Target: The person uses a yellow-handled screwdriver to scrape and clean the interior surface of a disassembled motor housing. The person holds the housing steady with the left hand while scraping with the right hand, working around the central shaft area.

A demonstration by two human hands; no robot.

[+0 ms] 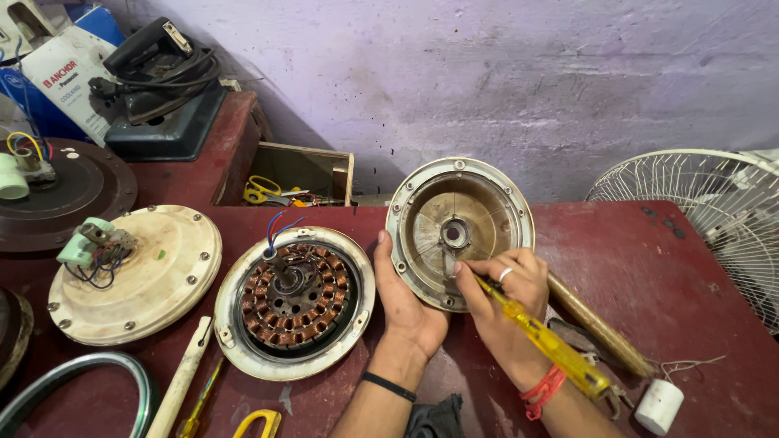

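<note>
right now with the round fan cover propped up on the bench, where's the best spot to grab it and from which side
Take the fan cover by its flat outer rim on the lower left, where the left hand already braces it. It stands tilted, hollow side facing the person, so the rim is the only thin edge the fingers can wrap. The right hand works a yellow screwdriver from the lower right, so that side is taken.

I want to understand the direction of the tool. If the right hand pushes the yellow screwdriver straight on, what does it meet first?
Probably the inner face of the round metal fan cover, near its centre hub. The right hand aims the yellow screwdriver there; contact is unclear.
</note>
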